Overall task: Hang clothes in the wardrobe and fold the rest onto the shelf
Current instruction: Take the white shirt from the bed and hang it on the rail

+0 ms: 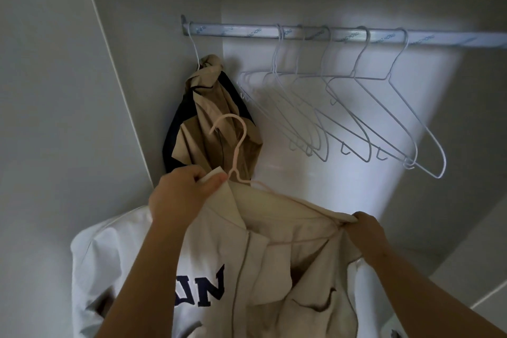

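Cream jacket [277,261] with navy lettering sits on a pink hanger [239,147], held below the wardrobe rail [233,31].
Left hand [186,191]: fingers clenched on the collar at the hanger's neck.
Right hand [367,230]: fingertips pinching the jacket's other shoulder edge.
Tan-and-navy jacket [208,129] hangs at the rail's left end.
Empty white hangers [354,73] hang further right along the rail.

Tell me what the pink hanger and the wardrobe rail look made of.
Pink hanger: thin wire with a smooth matte pink coating, probably plastic-coated metal, judging by its slim even gauge. Rail: metal, likely aluminium, silvery with a dull sheen; printed lettering suggests a film wrap.
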Demonstrator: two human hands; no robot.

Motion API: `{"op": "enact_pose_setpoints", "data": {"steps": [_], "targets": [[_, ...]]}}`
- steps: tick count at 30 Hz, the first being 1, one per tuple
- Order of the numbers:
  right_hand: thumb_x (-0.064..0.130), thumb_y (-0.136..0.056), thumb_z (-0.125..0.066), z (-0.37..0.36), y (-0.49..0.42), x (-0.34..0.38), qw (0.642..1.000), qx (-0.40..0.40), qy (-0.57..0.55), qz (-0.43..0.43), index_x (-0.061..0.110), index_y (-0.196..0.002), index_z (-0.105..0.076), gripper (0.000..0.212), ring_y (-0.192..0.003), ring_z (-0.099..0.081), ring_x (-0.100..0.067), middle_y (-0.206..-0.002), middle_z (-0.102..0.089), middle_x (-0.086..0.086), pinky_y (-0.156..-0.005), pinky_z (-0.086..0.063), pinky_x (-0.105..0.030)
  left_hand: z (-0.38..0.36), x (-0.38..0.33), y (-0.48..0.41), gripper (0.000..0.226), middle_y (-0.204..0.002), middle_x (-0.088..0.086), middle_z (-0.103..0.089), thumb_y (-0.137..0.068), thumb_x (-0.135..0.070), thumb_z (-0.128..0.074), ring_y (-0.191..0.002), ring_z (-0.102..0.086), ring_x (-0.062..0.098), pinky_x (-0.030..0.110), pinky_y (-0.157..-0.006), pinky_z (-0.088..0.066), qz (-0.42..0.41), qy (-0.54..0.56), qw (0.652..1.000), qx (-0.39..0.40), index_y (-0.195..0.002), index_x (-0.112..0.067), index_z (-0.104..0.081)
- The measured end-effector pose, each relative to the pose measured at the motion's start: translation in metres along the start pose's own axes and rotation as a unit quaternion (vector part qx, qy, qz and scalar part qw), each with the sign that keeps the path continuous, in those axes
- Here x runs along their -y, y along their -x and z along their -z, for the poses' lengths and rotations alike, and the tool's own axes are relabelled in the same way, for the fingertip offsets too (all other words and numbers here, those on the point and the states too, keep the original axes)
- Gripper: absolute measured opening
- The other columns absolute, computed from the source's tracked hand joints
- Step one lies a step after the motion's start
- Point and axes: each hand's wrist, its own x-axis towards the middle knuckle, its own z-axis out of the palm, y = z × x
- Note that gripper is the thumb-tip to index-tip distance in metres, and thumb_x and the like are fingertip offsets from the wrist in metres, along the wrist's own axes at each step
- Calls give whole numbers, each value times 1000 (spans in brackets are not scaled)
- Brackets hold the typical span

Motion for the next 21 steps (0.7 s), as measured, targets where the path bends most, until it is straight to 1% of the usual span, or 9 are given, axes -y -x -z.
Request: {"op": "enact_pose_setpoints", "data": {"steps": [4, 6, 9, 11, 14, 16, 18, 19, 21], "targets": [[1, -86, -41, -3, 9, 4, 996, -15, -76, -39, 2, -88, -46, 5, -63, -43, -16, -80, -52, -9, -50, -30, -26, -6, -13, 9, 42, -59, -4, -48, -82, -57, -55, -54, -46, 9, 22, -49, -26, 4, -40, 999, -19, -60, -24, -43], [3, -87, -40, -4, 14, 9, 993, -26, -105, -42, 3, -95, -42, 8, -65, -44, -16, -77, -47, -6, -54, -33, -29, -12, -19, 14, 41, -62, -4, -47, -86, -56, -51, -56, -44, 8, 21, -49, -25, 10, -53, 998, -24, -61, -25, -40], [3, -88, -39, -1, 18, 23, 989, -63, -128, -43, 4, -97, -36, 10, -72, -47, -26, -76, -43, -6, -65, -37, -35, -13, -23, 18, 38, -67, -6, -46, -89, -54, -45, -58, -42, 4, 20, -50, -23, 19, -42, 998, -33, -65, -26, -38], [3, -90, -39, 1, 19, 31, 983, -97, -153, -42, 5, -98, -33, 10, -74, -46, -28, -77, -42, -8, -66, -37, -37, -12, -28, 21, 35, -70, -5, -48, -90, -54, -44, -60, -43, 5, 21, -52, -27, 7, -19, 999, -32, -69, -26, -41], [7, -93, -43, -1, 24, 43, 969, -128, -209, -11, 5, -99, -34, 11, -61, -42, -18, -71, -40, -4, -54, -36, -32, -18, -39, 29, 32, -72, -6, -48, -91, -53, -40, -62, -47, 7, 26, -60, -38, -41, 5, 999, -1, -73, -27, -44], [7, -93, -43, -5, 29, 53, 965, -123, -233, 23, 4, -99, -37, 9, -60, -42, -14, -71, -41, -2, -51, -33, -29, -30, -47, 38, 31, -71, -9, -41, -92, -52, -37, -62, -43, 5, 25, -62, -37, -75, -11, 997, 16, -73, -28, -40], [7, -93, -43, -9, 36, 67, 961, -104, -247, 68, 7, -95, -41, 3, -64, -43, -10, -73, -44, 1, -53, -33, -24, -46, -51, 46, 31, -72, -11, -39, -93, -52, -36, -64, -42, 5, 23, -63, -36, -105, -34, 993, 30, -80, -26, -44], [10, -93, -44, -11, 40, 74, 959, -95, -251, 91, 9, -92, -43, 1, -66, -44, -8, -74, -45, 3, -53, -33, -21, -54, -51, 49, 31, -74, -11, -38, -94, -52, -36, -65, -41, 6, 22, -63, -36, -111, -36, 993, 33, -82, -25, -46], [16, -93, -48, -15, 49, 86, 954, -74, -261, 130, 14, -84, -46, 9, -67, -46, -8, -74, -48, 6, -50, -35, -14, -61, -47, 50, 29, -75, -11, -38, -94, -51, -38, -63, -39, 4, 22, -60, -33, -84, -17, 996, 34, -81, -25, -44]]}}
